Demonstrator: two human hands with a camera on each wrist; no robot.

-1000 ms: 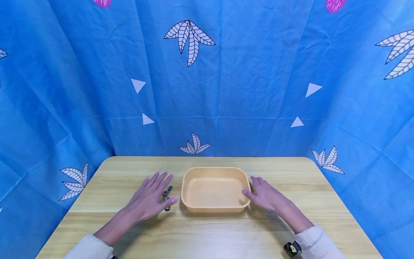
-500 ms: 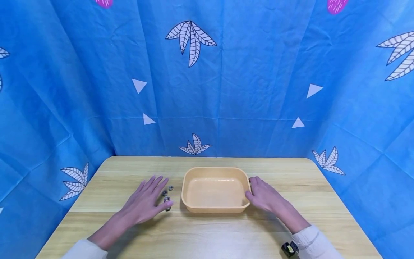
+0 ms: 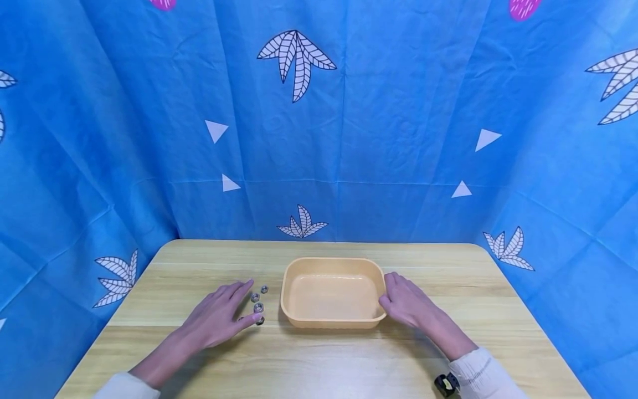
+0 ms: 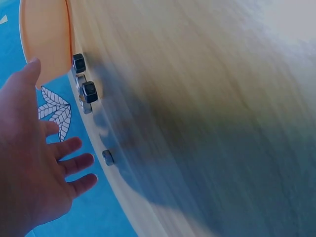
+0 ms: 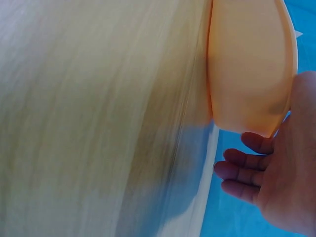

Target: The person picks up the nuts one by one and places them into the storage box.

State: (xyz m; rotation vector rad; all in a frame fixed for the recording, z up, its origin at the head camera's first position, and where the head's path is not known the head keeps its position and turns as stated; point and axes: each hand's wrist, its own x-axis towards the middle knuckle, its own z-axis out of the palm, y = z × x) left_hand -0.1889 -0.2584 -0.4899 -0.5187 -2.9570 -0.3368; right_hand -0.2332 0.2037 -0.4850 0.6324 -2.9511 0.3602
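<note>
A peach-coloured plastic basin (image 3: 333, 321) stands on the table, with nothing in it. At its right end my right hand (image 3: 410, 302) pinches the rim, thumb over the edge and fingers along the outer wall; the right wrist view shows those fingers (image 5: 239, 173) bent against the outside. Left of the basin lie several metal hex nuts (image 3: 258, 307) in a loose row. Just beside and over them hovers my left hand (image 3: 214, 317), fingers spread and slightly bent, holding nothing. Its thumb overlaps the nearest nut (image 3: 260, 321) in the head view.
The light wood table (image 3: 319, 366) reaches back to a blue printed curtain (image 3: 389, 122), which also hangs along both sides. A black strap device (image 3: 446, 383) sits at my right sleeve. In the left wrist view, one nut (image 4: 108, 157) lies apart from the others.
My left hand has drawn back a little to the left and its fingers have bent more, uncovering the nuts. The right hand has closed its thumb and fingers onto the basin's rim.
</note>
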